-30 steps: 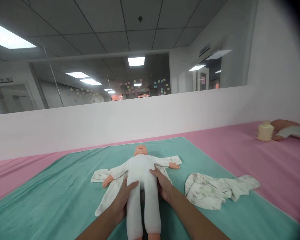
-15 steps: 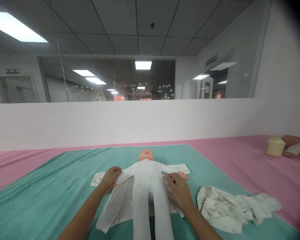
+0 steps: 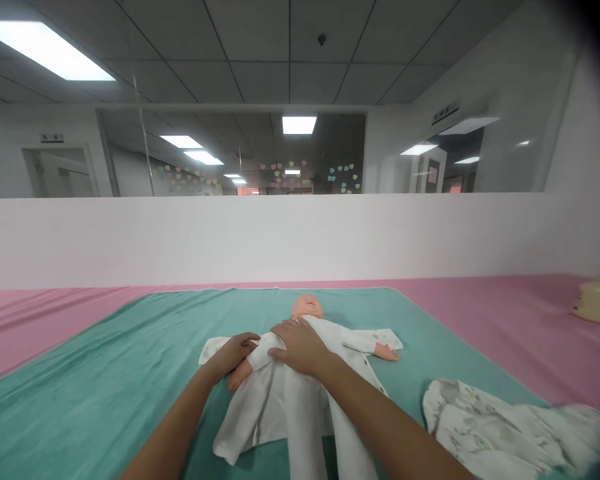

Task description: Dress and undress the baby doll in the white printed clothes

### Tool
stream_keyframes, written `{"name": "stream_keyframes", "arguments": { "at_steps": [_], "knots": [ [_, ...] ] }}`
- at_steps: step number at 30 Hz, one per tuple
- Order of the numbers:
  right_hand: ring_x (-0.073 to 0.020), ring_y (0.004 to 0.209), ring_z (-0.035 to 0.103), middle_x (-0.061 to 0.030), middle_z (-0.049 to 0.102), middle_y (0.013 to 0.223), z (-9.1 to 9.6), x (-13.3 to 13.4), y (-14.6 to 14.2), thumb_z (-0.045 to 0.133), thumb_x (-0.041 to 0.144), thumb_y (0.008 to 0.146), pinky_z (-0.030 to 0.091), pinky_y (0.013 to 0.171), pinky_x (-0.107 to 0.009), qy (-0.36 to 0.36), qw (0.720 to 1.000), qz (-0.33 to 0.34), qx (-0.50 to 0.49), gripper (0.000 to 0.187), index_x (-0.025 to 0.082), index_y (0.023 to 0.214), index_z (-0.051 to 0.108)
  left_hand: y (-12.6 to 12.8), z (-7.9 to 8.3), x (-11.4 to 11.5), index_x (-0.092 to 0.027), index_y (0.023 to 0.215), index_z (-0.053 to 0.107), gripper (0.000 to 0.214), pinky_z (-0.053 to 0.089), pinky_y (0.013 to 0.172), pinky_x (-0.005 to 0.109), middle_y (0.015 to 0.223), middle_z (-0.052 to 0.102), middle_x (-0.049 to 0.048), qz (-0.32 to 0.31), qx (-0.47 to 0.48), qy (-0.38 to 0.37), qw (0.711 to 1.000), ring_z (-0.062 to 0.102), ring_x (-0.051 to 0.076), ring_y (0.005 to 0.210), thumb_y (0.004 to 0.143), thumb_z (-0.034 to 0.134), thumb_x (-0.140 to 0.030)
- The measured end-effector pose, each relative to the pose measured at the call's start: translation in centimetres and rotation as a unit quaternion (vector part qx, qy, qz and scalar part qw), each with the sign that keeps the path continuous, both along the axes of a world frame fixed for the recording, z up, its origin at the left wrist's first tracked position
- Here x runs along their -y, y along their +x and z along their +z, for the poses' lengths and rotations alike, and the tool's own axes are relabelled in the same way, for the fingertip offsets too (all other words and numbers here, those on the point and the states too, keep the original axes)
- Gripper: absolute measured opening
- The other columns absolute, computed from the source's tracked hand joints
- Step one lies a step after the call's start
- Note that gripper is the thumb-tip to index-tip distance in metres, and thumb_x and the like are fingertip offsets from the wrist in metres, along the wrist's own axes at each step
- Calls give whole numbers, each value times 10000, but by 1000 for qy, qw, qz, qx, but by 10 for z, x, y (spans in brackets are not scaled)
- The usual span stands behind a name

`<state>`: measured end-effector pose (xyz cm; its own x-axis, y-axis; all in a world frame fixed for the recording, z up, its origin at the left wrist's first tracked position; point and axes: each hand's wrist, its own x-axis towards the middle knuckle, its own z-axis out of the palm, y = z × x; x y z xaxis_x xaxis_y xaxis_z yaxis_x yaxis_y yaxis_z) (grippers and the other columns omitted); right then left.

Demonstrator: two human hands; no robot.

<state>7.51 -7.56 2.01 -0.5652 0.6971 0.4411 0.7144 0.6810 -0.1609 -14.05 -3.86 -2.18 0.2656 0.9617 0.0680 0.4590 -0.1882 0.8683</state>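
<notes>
White cotton sleeve sits pinched in the left hand, while the right hand lies open across the baby doll, steadying it gently on the teal mat

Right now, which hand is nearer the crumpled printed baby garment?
Right: the right hand rests on the baby doll's chest, nearer the garment; the left hand is farther, at the doll's sleeve.

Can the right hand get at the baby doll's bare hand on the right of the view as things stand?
Probably yes: the right hand rests on the baby doll's white-clothed chest, and only the doll's own sleeve lies between it and the bare hand, with nothing blocking the way.
</notes>
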Motion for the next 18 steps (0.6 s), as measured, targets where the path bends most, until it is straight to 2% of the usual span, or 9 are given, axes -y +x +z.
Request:
{"name": "stream_keyframes", "arguments": {
  "at_steps": [3,5,8,11,15,18],
  "knots": [
    [-236,897,565,-62,640,961,-2,-20,-15,489,498,784,401,811,-395,0,991,26,127,361,219,984,598,5,5,9,-168,987,651,359,403,607,247,766,677,37,20,-9,3,1000,583,200,718,689,532,-328],
    [-242,882,572,-75,641,934,-3,-26,-23,512,501,761,417,757,-374,10,983,34,178,358,206,939,608,9,9,13,-172,918,671,309,385,597,243,709,662,21,25,-25,15,999,559,182,670,683,522,-306],
    [-243,834,589,-72,650,871,-7,-28,-33,515,529,741,424,723,-378,4,976,45,213,370,207,898,608,15,14,18,-178,690,669,191,349,563,244,607,622,2,32,-60,22,997,506,162,595,671,517,-291],
    [-247,799,600,-76,649,865,-16,-28,-44,534,620,678,421,732,-401,-6,975,38,217,475,196,882,601,20,15,20,-177,524,597,179,325,541,249,546,591,-1,46,-73,23,996,471,159,571,652,527,-281],
    [-246,818,592,-76,639,885,-26,-26,-49,540,678,639,405,767,-412,36,983,20,180,579,178,929,569,20,13,21,-177,554,592,162,354,573,255,597,617,5,44,-55,22,997,504,175,633,660,506,-266],
    [-229,832,589,-51,637,898,-26,-23,-45,550,598,695,401,763,-390,51,985,38,163,484,202,974,542,17,9,20,-175,683,614,144,397,613,260,681,641,10,34,-28,12,999,543,185,697,664,509,-273]
  ]
}}
